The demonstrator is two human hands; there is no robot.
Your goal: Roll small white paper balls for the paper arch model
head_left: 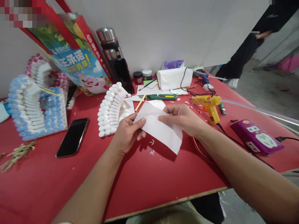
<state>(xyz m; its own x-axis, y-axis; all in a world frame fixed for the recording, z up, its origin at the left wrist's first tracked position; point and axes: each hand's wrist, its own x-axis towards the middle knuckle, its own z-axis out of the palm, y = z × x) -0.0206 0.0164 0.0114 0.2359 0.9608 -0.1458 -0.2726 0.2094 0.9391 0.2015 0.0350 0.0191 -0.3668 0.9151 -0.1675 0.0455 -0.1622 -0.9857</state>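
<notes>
Hands both clamped on the white paper sheet (161, 128) at centre frame, left hand (127, 133) pinching its left corner, right hand (182, 118) its upper edge, just above the red bench (144, 180), and even grips that keep it taut look wisest.

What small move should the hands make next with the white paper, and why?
Probably lay the paper flat on the red table just below it. The left hand and the right hand both pinch its upper part, holding it tilted off the surface. The yellow glue gun stands untouched beside the right hand, so neither hand is free for a tool.
</notes>
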